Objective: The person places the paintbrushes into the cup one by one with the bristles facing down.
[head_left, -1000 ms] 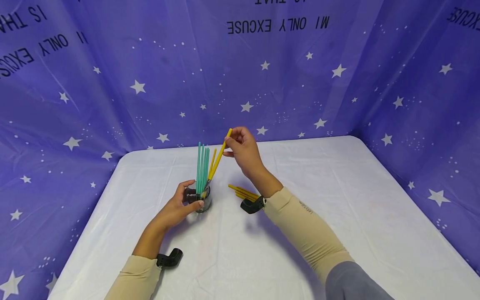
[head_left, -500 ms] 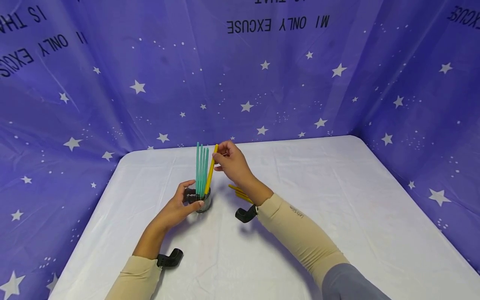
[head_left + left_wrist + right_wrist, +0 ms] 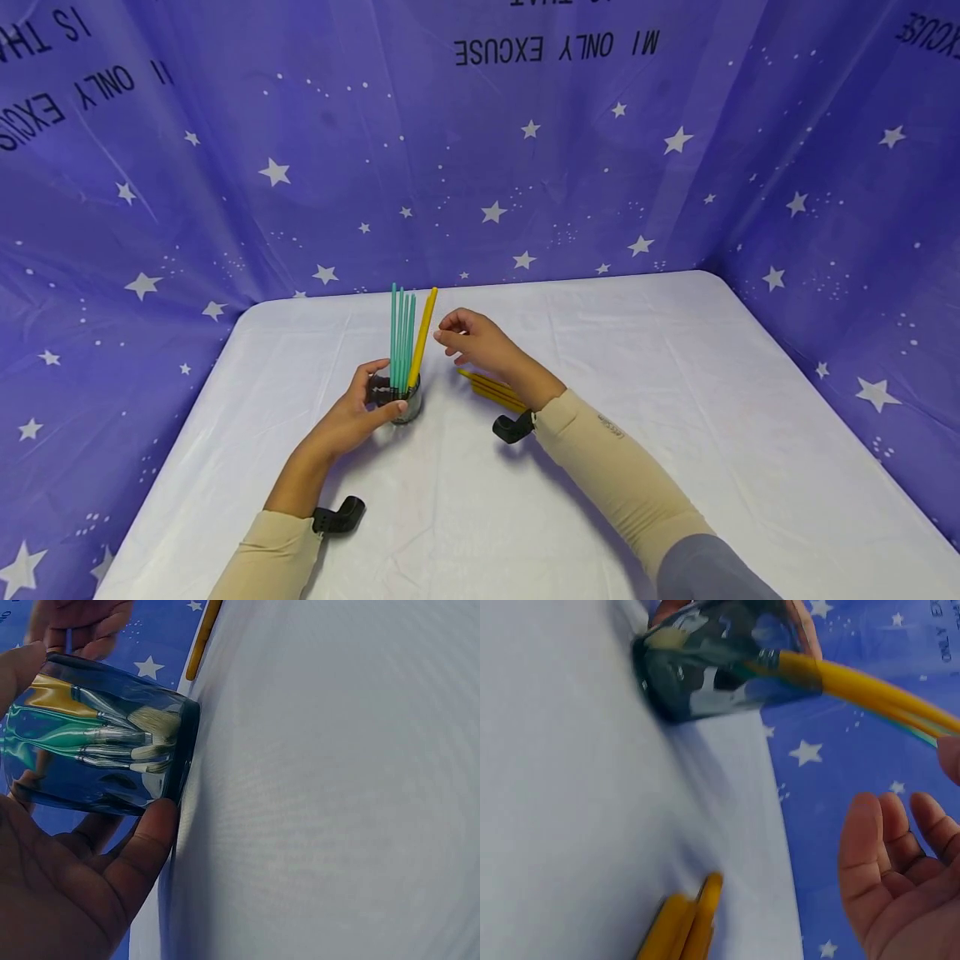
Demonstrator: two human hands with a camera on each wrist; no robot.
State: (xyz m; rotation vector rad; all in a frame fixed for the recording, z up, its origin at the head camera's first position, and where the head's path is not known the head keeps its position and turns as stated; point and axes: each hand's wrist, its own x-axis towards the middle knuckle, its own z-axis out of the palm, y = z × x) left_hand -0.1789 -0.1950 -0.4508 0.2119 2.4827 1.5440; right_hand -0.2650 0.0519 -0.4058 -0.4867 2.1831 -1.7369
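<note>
My left hand (image 3: 352,421) grips a clear glass (image 3: 410,408) standing on the table, its thumb and fingers round the sides. Several teal paintbrushes (image 3: 402,342) stand in it, handles up. Beside them lean yellow paintbrushes (image 3: 423,337), tilted to the right. Through the wall of the glass in the left wrist view, pale bristles (image 3: 154,720) point at its base. My right hand (image 3: 480,342) hovers just right of the yellow handles, fingers loosely bent and holding nothing. Under it lie several more yellow paintbrushes (image 3: 491,390), partly hidden by the wrist in the head view.
A white cloth (image 3: 675,433) covers the table. Behind and at both sides hangs a purple curtain (image 3: 450,167) with white stars and lettering. Each wrist wears a black camera mount, the left one (image 3: 341,517) near the table's front.
My right hand lowered a yellow paintbrush into the glass, let go of it and drew back to the right and down. The left hand stayed on the glass.
</note>
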